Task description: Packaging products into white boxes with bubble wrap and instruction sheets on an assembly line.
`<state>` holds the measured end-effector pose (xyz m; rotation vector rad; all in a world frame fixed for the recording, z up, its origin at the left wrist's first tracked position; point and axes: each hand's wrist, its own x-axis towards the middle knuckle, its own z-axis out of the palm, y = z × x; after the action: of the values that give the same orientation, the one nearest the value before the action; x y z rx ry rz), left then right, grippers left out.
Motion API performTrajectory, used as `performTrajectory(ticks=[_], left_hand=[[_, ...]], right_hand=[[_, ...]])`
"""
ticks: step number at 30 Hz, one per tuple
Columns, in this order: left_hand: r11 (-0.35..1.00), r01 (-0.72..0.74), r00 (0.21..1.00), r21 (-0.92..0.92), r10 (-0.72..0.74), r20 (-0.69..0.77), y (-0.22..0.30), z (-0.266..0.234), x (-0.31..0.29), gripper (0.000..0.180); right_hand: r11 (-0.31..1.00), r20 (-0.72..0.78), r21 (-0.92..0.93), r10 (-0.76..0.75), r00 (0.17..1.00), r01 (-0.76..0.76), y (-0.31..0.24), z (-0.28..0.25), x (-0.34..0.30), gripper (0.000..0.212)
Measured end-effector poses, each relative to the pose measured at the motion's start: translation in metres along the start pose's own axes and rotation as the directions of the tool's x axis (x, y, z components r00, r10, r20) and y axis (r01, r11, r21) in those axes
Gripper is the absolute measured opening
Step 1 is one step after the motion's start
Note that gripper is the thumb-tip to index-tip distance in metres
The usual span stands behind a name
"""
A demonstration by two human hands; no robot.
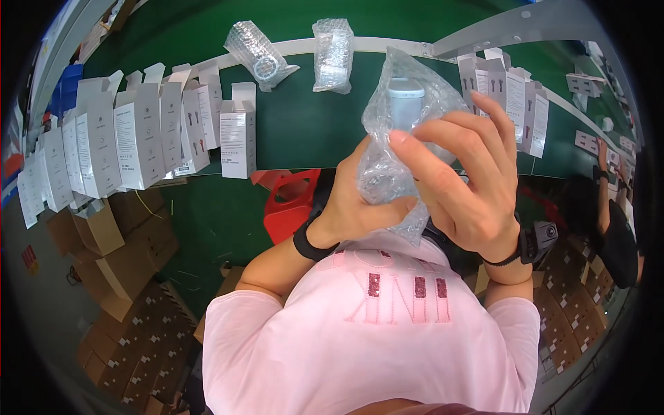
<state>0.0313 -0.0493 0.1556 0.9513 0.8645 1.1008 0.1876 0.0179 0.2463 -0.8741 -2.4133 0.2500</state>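
Observation:
In front of my chest is a clear bubble wrap bag (377, 111) with a pale blue, rounded-corner object (407, 100) inside its upper part. The lower part of that object is hidden by the film and my fingers. My left hand (356, 200) is wrapped round the bag's lower left side, its thumb lying across the front. My right hand (470, 173) is bent over the bag's right side, with fingertips on the film and the outer fingers lifted. Beyond the bag, a bubble-wrapped item (333, 59) and a second bubble-wrapped item (256, 55) lie on the green table (297, 131).
Open-flapped white boxes (142, 138) stand in a row at the left, with one box (237, 138) at its end. More white boxes (515, 100) stand at the right. A red stool (287, 200) is below the table edge. Cartons (117, 249) are stacked lower left; another person (619, 228) is far right.

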Motion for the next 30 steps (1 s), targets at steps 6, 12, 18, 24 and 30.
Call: performTrajectory(ticks=[6, 12, 18, 24, 30], left_hand=[[1.0, 0.021, 1.0, 0.0, -0.021, -0.013, 0.013, 0.004, 0.005, 0.073], [0.847, -0.054, 0.998, 0.529, 0.025, 0.061, 0.007, -0.031, 0.024, 0.079], [0.553, -0.09, 0.763, 0.828, 0.572, -0.3, -0.032, -0.107, 0.087, 0.092], [0.479, 0.338, 0.778, 0.81, 0.342, -0.527, -0.114, -0.118, 0.107, 0.099], [0.546, 0.316, 0.804, 0.776, 0.281, -0.524, -0.164, -0.118, 0.125, 0.085]], right_hand=[[0.997, -0.083, 0.037, 0.065, 0.994, -0.063, 0.003, -0.01, 0.004, 0.029], [0.749, 0.306, 0.421, 0.413, 0.858, -0.511, 0.062, 0.005, -0.001, 0.076], [0.007, 0.658, 0.586, 0.58, 0.481, -0.81, 0.177, 0.11, 0.063, 0.033], [-0.105, 0.204, 0.942, 0.933, 0.296, -0.318, 0.325, 0.274, 0.181, 0.02], [-0.269, 0.237, 0.963, 0.83, 0.506, -0.01, 0.478, 0.334, 0.275, 0.03]])
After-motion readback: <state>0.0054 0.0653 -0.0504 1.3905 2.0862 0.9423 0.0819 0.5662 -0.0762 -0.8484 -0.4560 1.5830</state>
